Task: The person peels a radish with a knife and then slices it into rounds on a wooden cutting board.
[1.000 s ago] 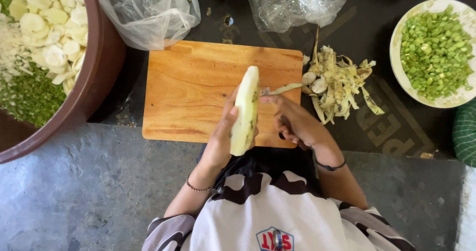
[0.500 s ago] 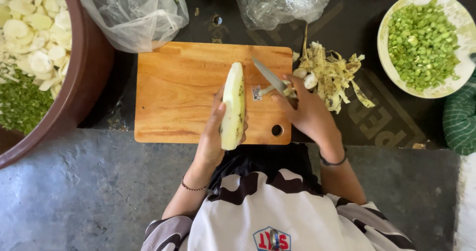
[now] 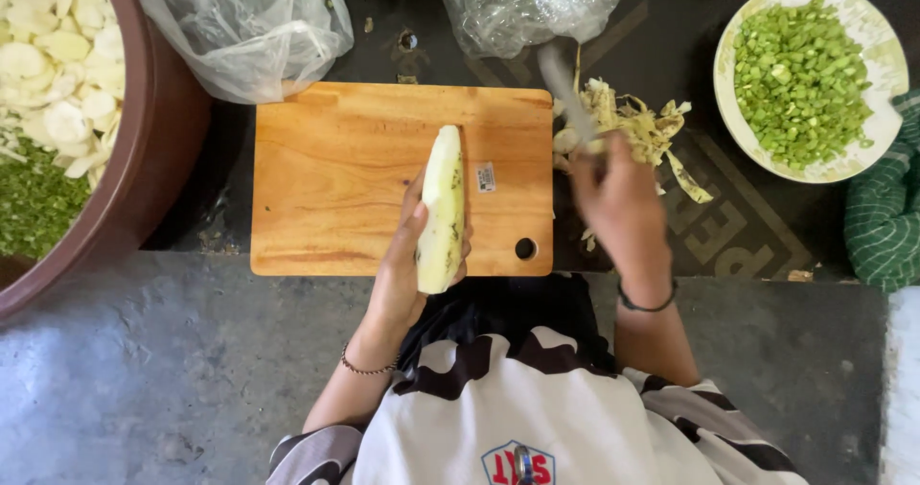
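My left hand [image 3: 402, 269] grips a long, pale, mostly peeled vegetable [image 3: 443, 207] and holds it lengthwise over the wooden cutting board [image 3: 335, 178]. My right hand [image 3: 618, 202] is off the board's right edge, closed on a knife [image 3: 565, 87] whose blurred blade points away from me. The blade is above a heap of pale peelings [image 3: 632, 130] on the dark mat.
A large brown bowl [image 3: 153, 159] at the left holds white slices and chopped greens. A white bowl [image 3: 810, 78] of chopped green pieces sits at the upper right. Two clear plastic bags [image 3: 244, 25] lie behind the board. A green checked cloth [image 3: 886, 207] is at the right edge.
My right hand has swung the knife from beside the vegetable out to the right, over the peelings. The left hand has kept hold of the vegetable.
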